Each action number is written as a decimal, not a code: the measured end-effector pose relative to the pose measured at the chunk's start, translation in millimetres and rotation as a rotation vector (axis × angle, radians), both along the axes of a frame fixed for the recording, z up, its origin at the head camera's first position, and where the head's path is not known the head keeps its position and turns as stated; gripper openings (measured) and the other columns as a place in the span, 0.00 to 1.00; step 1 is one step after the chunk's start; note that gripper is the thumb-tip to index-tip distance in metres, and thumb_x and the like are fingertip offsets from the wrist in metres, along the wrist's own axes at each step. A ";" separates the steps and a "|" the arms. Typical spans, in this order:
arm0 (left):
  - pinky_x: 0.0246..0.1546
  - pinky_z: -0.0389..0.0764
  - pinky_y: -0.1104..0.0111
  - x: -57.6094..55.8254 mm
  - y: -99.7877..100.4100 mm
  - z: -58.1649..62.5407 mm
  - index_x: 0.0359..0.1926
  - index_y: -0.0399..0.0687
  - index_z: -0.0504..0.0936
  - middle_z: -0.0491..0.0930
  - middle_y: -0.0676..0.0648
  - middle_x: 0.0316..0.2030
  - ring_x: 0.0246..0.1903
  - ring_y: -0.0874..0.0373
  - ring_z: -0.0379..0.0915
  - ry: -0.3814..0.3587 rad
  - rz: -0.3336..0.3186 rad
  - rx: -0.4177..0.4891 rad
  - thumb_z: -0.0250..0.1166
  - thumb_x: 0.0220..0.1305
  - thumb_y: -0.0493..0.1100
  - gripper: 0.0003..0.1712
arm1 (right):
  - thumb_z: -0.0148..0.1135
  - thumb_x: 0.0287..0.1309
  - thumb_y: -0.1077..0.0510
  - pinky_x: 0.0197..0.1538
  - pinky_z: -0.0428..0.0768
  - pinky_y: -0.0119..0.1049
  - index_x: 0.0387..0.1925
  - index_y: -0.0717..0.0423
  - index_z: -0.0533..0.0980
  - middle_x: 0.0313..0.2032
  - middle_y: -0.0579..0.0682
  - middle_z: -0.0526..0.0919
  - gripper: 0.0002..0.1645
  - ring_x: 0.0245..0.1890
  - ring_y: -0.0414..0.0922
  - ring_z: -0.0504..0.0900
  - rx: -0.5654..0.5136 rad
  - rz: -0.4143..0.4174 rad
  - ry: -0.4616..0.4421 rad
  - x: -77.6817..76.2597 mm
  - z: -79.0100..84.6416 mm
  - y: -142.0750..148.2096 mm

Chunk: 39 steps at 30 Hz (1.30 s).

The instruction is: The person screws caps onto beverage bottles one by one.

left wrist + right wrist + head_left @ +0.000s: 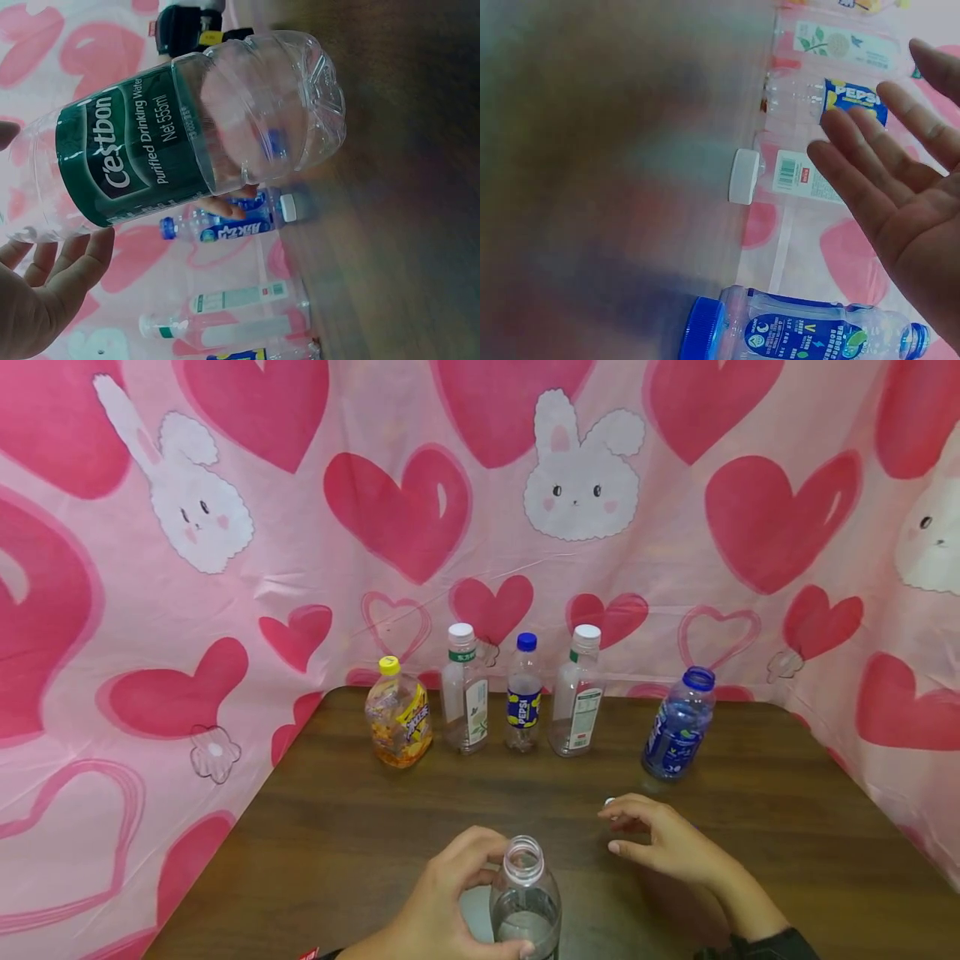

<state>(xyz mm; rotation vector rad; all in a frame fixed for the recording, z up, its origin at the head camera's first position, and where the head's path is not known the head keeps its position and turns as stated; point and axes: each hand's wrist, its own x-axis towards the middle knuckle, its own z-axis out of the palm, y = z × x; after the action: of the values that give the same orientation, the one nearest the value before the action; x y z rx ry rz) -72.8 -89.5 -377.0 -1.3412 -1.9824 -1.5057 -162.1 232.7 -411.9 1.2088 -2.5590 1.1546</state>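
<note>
My left hand (459,902) grips a clear plastic water bottle (527,906) near the front of the table. No cap sits on its mouth, and in the left wrist view its green Cestbon label (135,142) shows. To the right, my right hand (667,847) hovers over the table with fingers extended and nothing held. A white bottle cap (745,176) rests on the tabletop just beyond those fingers, mostly covered by them in the head view. The right wrist view also has a blue cap (703,330) on the table, in front of an uncapped blue-labelled bottle (802,330).
Along the back of the wooden table (337,835) stand a yellow-capped bottle (400,718), two white-capped bottles, one left (465,693) and one right (577,697) of a blue-capped Pepsi bottle (523,693). Pink heart-patterned cloth (487,552) hangs behind and at the sides.
</note>
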 end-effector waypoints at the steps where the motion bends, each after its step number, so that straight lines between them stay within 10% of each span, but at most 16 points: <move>1: 0.37 0.84 0.66 -0.3 0.2 -0.4 0.56 0.37 0.72 0.73 0.42 0.48 0.48 0.55 0.74 0.007 0.001 -0.001 0.80 0.42 0.37 0.39 | 0.70 0.56 0.62 0.44 0.83 0.44 0.48 0.61 0.77 0.46 0.56 0.79 0.18 0.42 0.46 0.83 0.012 -0.013 0.014 -3.8 0.8 -1.1; 8: 0.39 0.84 0.65 0.5 3.8 1.0 0.58 0.41 0.72 0.73 0.44 0.49 0.49 0.57 0.73 -0.039 -0.007 -0.035 0.79 0.45 0.39 0.38 | 0.71 0.50 0.65 0.46 0.80 0.49 0.40 0.62 0.81 0.41 0.53 0.81 0.13 0.42 0.52 0.80 0.254 -0.180 0.209 -41.8 1.8 -13.4; 15: 0.40 0.84 0.67 0.4 5.3 2.4 0.58 0.43 0.73 0.73 0.47 0.49 0.48 0.58 0.73 -0.025 0.009 -0.049 0.79 0.46 0.41 0.38 | 0.71 0.45 0.67 0.45 0.80 0.50 0.36 0.60 0.82 0.36 0.52 0.80 0.12 0.38 0.52 0.80 0.406 -0.223 0.164 -63.5 -3.2 -18.3; 32: 0.38 0.83 0.70 0.9 7.2 3.5 0.56 0.40 0.73 0.74 0.44 0.48 0.47 0.59 0.73 0.046 0.011 -0.044 0.80 0.43 0.40 0.38 | 0.73 0.39 0.66 0.34 0.79 0.40 0.23 0.54 0.81 0.25 0.45 0.81 0.08 0.28 0.46 0.81 0.493 -0.147 0.165 -66.4 -10.2 -14.7; 39: 0.40 0.82 0.72 0.1 6.6 3.6 0.57 0.40 0.72 0.75 0.43 0.49 0.46 0.59 0.74 0.066 0.029 -0.067 0.81 0.42 0.41 0.40 | 0.71 0.46 0.66 0.35 0.80 0.40 0.27 0.54 0.81 0.26 0.42 0.79 0.06 0.29 0.42 0.79 0.413 -0.099 0.246 -45.7 36.3 -29.2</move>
<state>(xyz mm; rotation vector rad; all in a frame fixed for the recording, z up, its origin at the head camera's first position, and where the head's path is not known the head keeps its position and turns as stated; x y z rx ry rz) -72.7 -82.9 -373.4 -1.3647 -2.0191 -1.3759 -207.8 203.5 -375.6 1.1865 -2.6992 0.4337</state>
